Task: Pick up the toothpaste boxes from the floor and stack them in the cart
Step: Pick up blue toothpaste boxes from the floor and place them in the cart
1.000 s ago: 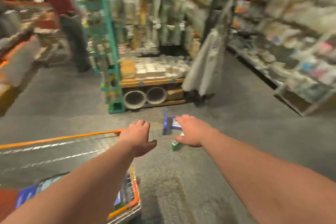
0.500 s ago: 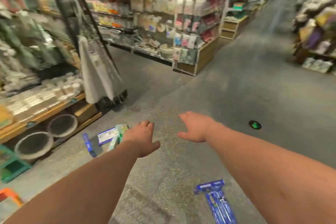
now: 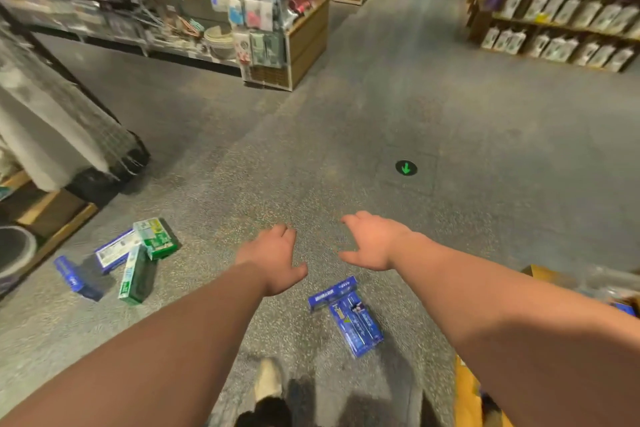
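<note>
Two hands, left hand (image 3: 273,258) & right hand (image 3: 372,241), spread wide, holding nothing, hover just beyond blue boxes (image 3: 349,315). Step: reach-in; next needs lowering onto them.

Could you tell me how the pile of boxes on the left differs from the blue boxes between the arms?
The left pile mixes green, white and blue boxes; the blue boxes are all blue. The left pile is scattered at several angles, one box leaning on another; the blue boxes lie close together. The left pile sits beyond the left hand; the blue boxes lie just below both hands. Both lie untouched on the floor.
</note>
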A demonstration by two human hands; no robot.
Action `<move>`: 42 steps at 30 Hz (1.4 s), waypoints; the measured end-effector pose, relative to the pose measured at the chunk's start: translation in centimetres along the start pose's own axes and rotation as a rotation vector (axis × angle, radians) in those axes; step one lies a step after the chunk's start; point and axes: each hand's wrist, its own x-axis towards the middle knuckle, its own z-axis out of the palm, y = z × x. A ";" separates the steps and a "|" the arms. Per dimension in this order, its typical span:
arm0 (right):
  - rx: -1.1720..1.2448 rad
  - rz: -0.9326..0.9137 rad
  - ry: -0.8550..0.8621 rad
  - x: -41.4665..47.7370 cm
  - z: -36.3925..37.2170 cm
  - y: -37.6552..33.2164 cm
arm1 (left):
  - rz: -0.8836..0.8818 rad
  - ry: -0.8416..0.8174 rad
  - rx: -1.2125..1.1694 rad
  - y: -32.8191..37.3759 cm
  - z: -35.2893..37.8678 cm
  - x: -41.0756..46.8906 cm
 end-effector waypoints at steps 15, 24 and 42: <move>0.240 0.292 -0.120 17.1 7.7 8.0 | 0.228 -0.224 0.077 -0.6 8.8 24.8; 0.363 0.542 -0.271 29.9 30.6 19.1 | 0.317 -0.332 0.089 1.5 31.7 38.0; 0.440 0.796 -0.410 44.7 70.6 25.7 | 0.096 -0.399 -0.029 3.1 68.0 48.3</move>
